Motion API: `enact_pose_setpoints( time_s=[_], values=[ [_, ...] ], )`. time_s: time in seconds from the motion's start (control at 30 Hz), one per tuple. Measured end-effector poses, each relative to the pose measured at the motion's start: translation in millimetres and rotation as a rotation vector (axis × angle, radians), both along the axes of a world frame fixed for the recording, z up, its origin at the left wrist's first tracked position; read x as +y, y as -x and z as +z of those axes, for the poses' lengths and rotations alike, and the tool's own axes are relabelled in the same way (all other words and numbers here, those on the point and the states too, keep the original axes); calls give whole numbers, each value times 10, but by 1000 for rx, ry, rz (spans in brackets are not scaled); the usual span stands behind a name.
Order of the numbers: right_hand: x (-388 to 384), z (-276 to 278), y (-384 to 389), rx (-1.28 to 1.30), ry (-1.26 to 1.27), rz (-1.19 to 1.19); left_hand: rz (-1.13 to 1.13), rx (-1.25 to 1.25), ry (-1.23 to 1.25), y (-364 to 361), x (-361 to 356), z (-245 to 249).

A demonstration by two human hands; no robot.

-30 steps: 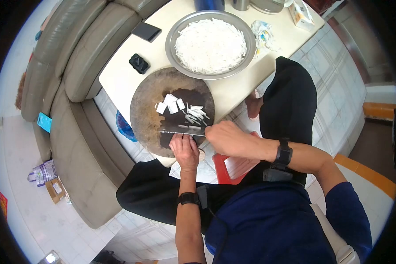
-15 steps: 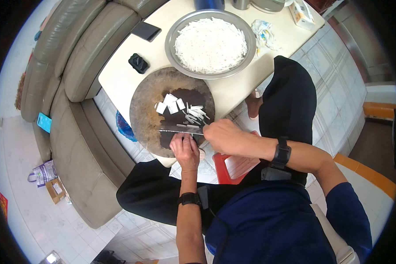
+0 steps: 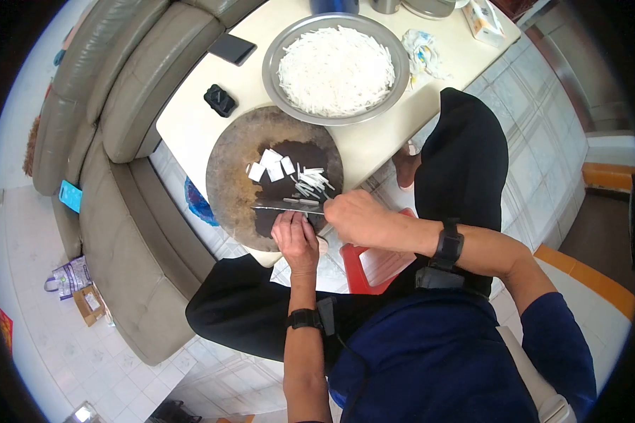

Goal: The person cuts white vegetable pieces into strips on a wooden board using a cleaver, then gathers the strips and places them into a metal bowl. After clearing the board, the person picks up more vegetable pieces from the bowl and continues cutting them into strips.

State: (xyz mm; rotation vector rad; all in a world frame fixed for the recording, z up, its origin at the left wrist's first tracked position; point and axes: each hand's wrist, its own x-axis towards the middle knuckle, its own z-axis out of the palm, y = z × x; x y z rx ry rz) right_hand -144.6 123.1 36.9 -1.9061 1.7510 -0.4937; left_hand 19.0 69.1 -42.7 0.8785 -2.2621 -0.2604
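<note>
A knife [image 3: 283, 206] lies across the round, dark-stained chopping board [image 3: 231, 151], its handle closed in my right hand [image 3: 356, 219]. Just below the blade, my left hand [image 3: 295, 240] has its fingers bent and pressed together at the board's near edge; what they hold is hidden beneath them. Several white square slices [image 3: 271, 164] rest on the board beyond the knife. Thin white strips [image 3: 313, 181] lie to their right, close to the blade. Behind the board stands a metal bowl [image 3: 267, 65] heaped with white shreds [image 3: 337, 70].
On the cream table [image 3: 183, 106] are a phone [image 3: 232, 49], a small black case [image 3: 220, 101], a crumpled plastic wrapper [image 3: 422, 53] and a tissue box [image 3: 483, 22]. A grey sofa [image 3: 134, 261] stands left. A red stool [image 3: 360, 271] is below the table.
The view has shifted very slightly. Both hands and the knife look almost unmoved on the board.
</note>
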Motion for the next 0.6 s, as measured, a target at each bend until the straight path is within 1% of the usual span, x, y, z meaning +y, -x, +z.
enact_pose_setpoints(
  time_s=[0.07, 0.3, 0.37, 0.4, 0.47, 0.6],
  values=[
    [8, 42, 35, -8, -65, -14, -5, 1, -11, 0, -8, 7],
    [-18, 55, 58, 12, -125, 1, 35, -17, -31, 0, -2, 6],
    [-46, 161, 86, 4, -275, -12, 36, -38, -30, 4, -7, 35],
    [-37, 143, 93, 5, -277, -10, 33, -57, -34, 10, -3, 37],
    [-9, 93, 120, -21, -201, -90, 37, -60, -39, 22, -1, 32],
    [-35, 137, 148, 0, -246, -80, 50, -74, -43, 27, -7, 34]
  ],
)
